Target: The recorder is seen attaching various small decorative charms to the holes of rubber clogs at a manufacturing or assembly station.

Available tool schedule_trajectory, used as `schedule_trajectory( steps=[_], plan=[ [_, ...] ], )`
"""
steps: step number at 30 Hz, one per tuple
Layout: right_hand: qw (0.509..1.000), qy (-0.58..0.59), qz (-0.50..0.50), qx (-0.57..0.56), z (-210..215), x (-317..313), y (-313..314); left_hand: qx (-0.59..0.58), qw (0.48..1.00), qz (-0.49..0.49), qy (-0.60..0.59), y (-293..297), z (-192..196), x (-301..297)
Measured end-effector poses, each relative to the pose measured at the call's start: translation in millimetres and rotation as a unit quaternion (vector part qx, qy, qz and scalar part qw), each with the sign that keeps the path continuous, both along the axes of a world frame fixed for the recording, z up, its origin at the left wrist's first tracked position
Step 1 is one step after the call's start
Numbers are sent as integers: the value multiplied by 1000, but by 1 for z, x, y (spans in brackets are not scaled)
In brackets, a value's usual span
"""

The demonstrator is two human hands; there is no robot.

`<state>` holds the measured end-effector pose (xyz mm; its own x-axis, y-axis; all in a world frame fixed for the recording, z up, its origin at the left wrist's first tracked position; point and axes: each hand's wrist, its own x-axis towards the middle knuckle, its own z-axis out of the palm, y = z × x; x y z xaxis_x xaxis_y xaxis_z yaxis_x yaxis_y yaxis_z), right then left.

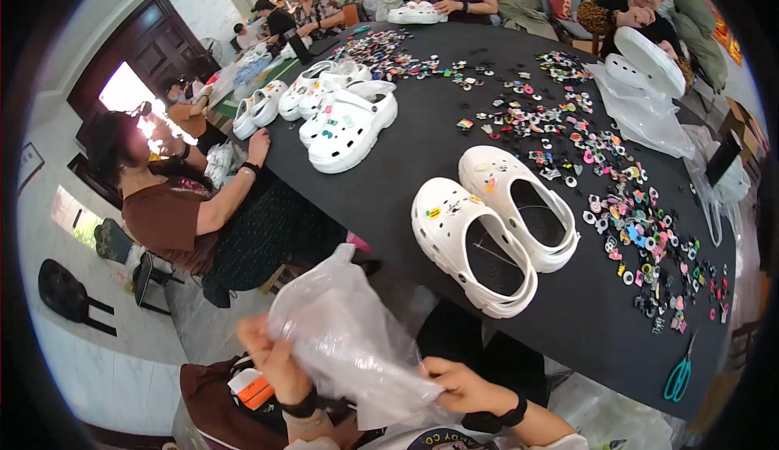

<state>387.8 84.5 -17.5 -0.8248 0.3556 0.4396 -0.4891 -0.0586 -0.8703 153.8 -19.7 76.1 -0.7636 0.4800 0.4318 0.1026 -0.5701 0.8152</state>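
Note:
A clear plastic bag [345, 328] is stretched out in front of me, below the table's near edge. My right hand [466, 385] pinches the bag's lower right edge between thumb and fingers. At the bag's left side is my left hand [280, 361], its fingers smeared by motion, so its grip on the film is unclear. Beyond the bag, a pair of white clogs [475, 239] rests on the dark table, heel straps toward me. Small colourful charms are fixed on their uppers.
Loose charms [641, 223] lie scattered across the black table [381, 198]. Teal-handled scissors [677, 378] lie near its right edge. More white clogs [353, 129] stand at left; another pair [645, 64] sits on plastic at far right. A person [174, 206] sits close on the left.

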Motion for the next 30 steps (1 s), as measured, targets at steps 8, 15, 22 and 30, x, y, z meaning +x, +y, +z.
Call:
schedule_trajectory(
  steps=[8, 15, 22, 30],
  plan=[
    [955, -8, -295, -35, 20, -18, 7, -362, 864, -298, 184, 4, -108, 12],
    [796, 45, -323, 510, 4, -2, 33, -256, 842, -414, -234, 6, -71, 51],
    [775, -142, -265, 556, 50, 11, 32, -159, 772, -475, -392, 0, -51, 75],
    [746, -293, -222, 555, 88, 26, -5, -201, 930, -232, -200, 49, -51, 84]
  ],
)
